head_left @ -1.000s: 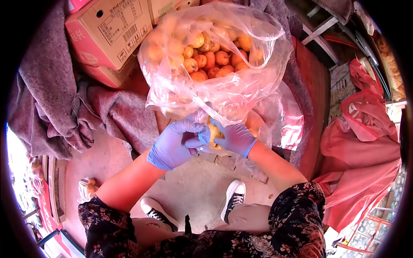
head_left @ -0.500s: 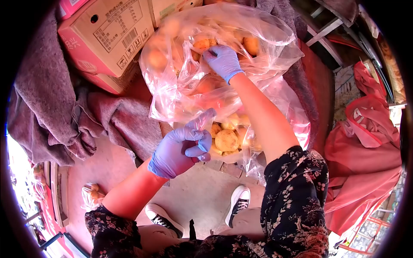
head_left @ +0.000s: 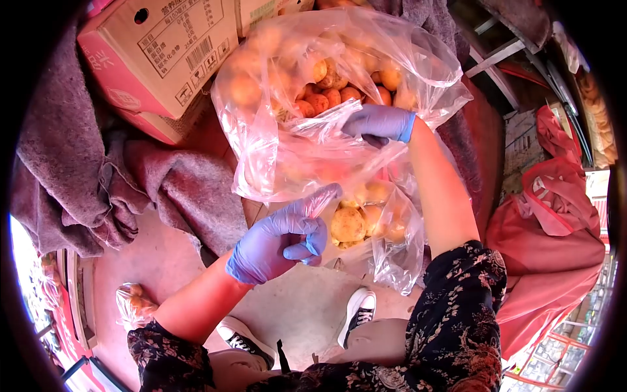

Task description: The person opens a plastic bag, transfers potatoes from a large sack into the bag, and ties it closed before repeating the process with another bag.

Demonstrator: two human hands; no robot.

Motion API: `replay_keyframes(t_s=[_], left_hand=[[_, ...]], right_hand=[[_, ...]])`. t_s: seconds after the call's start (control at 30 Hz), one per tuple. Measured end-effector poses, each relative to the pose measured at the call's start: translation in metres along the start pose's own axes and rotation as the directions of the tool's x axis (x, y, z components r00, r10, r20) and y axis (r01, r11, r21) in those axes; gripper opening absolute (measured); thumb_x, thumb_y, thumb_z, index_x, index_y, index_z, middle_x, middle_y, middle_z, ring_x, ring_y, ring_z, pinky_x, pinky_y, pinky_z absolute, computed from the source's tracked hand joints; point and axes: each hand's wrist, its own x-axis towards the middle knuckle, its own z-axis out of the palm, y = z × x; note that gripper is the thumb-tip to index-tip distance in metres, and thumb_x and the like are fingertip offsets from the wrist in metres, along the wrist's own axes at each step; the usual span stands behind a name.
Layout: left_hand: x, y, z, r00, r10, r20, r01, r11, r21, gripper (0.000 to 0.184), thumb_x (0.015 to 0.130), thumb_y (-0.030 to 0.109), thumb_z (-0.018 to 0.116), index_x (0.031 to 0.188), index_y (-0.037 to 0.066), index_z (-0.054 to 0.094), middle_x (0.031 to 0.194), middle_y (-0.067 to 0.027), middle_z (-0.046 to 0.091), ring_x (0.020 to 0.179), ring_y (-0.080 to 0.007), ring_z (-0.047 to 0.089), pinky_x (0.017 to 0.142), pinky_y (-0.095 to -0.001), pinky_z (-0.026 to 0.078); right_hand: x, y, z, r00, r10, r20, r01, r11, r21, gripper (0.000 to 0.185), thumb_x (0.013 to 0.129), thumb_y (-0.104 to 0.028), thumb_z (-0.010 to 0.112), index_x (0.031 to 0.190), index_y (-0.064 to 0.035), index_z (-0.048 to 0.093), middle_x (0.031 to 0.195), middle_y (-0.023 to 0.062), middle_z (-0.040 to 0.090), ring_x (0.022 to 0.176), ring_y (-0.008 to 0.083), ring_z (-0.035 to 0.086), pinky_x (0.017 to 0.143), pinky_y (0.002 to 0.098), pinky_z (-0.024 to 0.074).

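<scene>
A large clear plastic bag (head_left: 287, 150) full of round orange-yellow produce (head_left: 317, 102) stands open at the top centre. My right hand (head_left: 380, 124), in a blue glove, has its fingers closed on the film at the bag's near right rim. Below it, a smaller clear bag (head_left: 398, 258) holds yellowish pieces (head_left: 348, 224). My left hand (head_left: 281, 238), also gloved, is just left of the small bag, its lower fingers curled and its index finger pointing up under thin film. It appears to grip that bag's edge; the exact hold is partly hidden.
Cardboard boxes (head_left: 160, 59) are stacked at the upper left, above a purple-grey blanket (head_left: 196, 189). Red cloth (head_left: 548, 261) hangs at the right, below a metal frame (head_left: 496, 59). A small bag of produce (head_left: 136, 304) lies on the floor at the left.
My right hand left the small bag, reached among the produce in the large bag, then moved right and down to its rim. My left hand stays closed, shifted slightly right.
</scene>
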Motion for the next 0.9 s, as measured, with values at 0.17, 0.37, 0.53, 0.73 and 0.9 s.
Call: replay_keyframes(t_s=[0.17,0.37,0.53,0.73,0.9], left_hand=[[0.007,0.001,0.007,1.0,-0.019,-0.016,0.019,1.0,-0.005,0.065,0.077,0.025,0.055,0.137,0.012,0.031,0.055,0.0011,0.038,0.04,-0.0069,0.027,0.05,-0.0235,0.029],[0.019,0.003,0.001,1.0,0.004,0.014,-0.004,1.0,0.001,0.065,0.078,0.023,0.055,0.137,0.009,0.03,0.054,0.0014,0.036,0.04,-0.0069,0.028,0.05,-0.0242,0.03],[0.028,0.002,-0.002,1.0,-0.01,0.013,0.011,0.999,-0.033,0.065,0.078,0.023,0.055,0.136,0.007,0.031,0.054,0.0017,0.035,0.041,-0.0071,0.029,0.051,-0.0249,0.031],[0.023,0.0,0.008,0.999,0.014,-0.051,-0.011,0.998,0.068,0.062,0.078,0.024,0.054,0.134,0.005,0.034,0.054,0.0011,0.035,0.042,-0.0085,0.029,0.051,-0.0253,0.033],[0.019,-0.014,0.003,0.997,0.043,-0.061,-0.039,0.997,0.063,0.061,0.078,0.024,0.054,0.132,0.004,0.036,0.055,0.0004,0.034,0.043,-0.01,0.03,0.052,-0.0264,0.034]], right_hand=[[0.072,0.077,-0.039,0.643,0.017,-0.766,-0.321,0.913,-0.25,0.039,0.083,-0.029,0.048,0.107,-0.0003,0.057,0.109,0.0174,0.06,0.103,0.035,0.055,0.088,0.0394,0.0426],[0.112,0.11,-0.038,0.603,0.097,-0.792,-0.549,0.771,-0.323,0.071,0.065,-0.049,0.063,0.124,-0.0143,0.046,0.125,0.0154,0.05,0.118,0.0323,0.045,0.097,0.0401,0.0367],[0.115,0.119,-0.043,0.632,0.06,-0.773,-0.398,0.88,-0.257,0.068,0.059,-0.039,0.071,0.117,-0.0113,0.05,0.121,0.0161,0.052,0.113,0.0334,0.047,0.096,0.0377,0.0372],[0.088,0.118,-0.02,0.319,-0.224,-0.921,0.092,0.974,-0.205,0.058,0.057,-0.025,0.074,0.108,-0.0058,0.055,0.109,0.0187,0.056,0.103,0.0329,0.053,0.089,0.0373,0.0431],[0.012,0.116,0.003,0.559,-0.058,-0.827,0.667,0.624,0.406,0.046,0.073,-0.011,0.065,0.116,-0.0034,0.05,0.111,0.0104,0.056,0.107,0.0237,0.051,0.097,0.0362,0.0358]])
